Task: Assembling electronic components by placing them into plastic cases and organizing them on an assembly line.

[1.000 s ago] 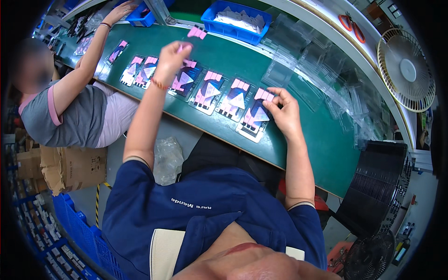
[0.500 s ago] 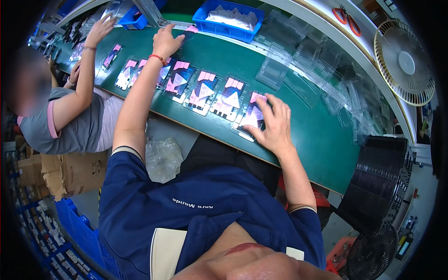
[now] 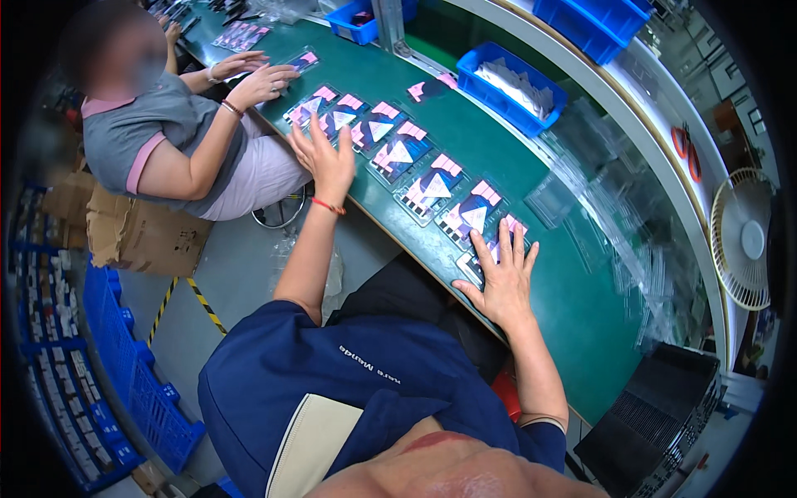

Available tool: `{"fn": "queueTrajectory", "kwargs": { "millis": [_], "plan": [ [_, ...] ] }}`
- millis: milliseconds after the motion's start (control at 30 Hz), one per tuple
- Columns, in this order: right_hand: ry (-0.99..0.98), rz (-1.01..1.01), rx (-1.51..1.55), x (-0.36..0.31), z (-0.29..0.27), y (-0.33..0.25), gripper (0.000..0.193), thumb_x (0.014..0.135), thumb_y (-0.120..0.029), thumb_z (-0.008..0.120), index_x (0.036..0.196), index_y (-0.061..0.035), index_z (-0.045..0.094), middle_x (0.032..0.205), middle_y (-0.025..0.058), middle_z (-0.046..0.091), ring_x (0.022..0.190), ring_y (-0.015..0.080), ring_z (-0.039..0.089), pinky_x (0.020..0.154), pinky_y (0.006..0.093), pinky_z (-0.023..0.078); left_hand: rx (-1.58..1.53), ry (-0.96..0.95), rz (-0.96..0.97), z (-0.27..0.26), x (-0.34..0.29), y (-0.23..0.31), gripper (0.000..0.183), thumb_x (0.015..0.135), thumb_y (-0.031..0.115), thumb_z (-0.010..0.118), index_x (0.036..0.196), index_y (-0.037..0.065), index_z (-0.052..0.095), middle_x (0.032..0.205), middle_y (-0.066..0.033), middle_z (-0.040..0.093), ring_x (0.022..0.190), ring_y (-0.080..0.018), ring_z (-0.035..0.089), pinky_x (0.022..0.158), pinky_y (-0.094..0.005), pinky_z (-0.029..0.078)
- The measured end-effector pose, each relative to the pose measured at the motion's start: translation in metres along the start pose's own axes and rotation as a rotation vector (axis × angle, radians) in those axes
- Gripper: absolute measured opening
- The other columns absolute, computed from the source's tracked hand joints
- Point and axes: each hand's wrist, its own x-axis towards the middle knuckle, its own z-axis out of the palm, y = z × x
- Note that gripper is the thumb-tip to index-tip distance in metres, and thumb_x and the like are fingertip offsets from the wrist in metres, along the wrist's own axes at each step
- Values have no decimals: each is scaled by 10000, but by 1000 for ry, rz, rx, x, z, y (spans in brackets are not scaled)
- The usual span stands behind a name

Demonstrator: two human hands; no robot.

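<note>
A row of clear blister packs [image 3: 432, 187] with pink and dark cards lies along the near edge of the green conveyor belt [image 3: 573, 274]. My left hand [image 3: 325, 155] rests flat, fingers spread, on the packs at the left end of the row. My right hand [image 3: 501, 275] lies flat with spread fingers on the pack at the right end [image 3: 508, 229]. Neither hand grips anything.
A seated person in a grey shirt [image 3: 137, 133] works at my left, both hands on packs [image 3: 300, 63]. Blue bins [image 3: 508, 86] stand across the belt. Stacks of clear trays [image 3: 618, 224] lie at the right. A fan [image 3: 745, 239] stands far right; blue crates [image 3: 124, 373] are on the floor.
My left hand has drawn back from the far side of the belt to the near row of packs. My right hand stays on the right-end pack. My view has shifted.
</note>
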Motion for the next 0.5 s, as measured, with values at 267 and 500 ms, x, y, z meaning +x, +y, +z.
{"fn": "queueTrajectory", "kwargs": {
  "millis": [267, 500],
  "plan": [
    [4, 10, -13, 17, 8, -15, 853, 749, -652, 636, 1465, -274, 368, 1541, 237, 184, 1431, 451, 98, 1067, 708, 94, -223, 45, -302, 26, 79, -51, 765, 920, 411, 554, 1437, -66, 256, 1477, -408, 84, 1425, -468, 86, 1156, -441, 137],
    [45, 1, 22, 52, 17, -30, 828, 752, -618, 661, 1453, -270, 392, 1541, 236, 189, 1428, 450, 122, 1072, 696, 90, -252, 67, -170, 50, 114, -82, 733, 920, 408, 560, 1398, -88, 309, 1431, -374, 265, 1386, -470, 202, 1137, -460, 207]
  ]
}}
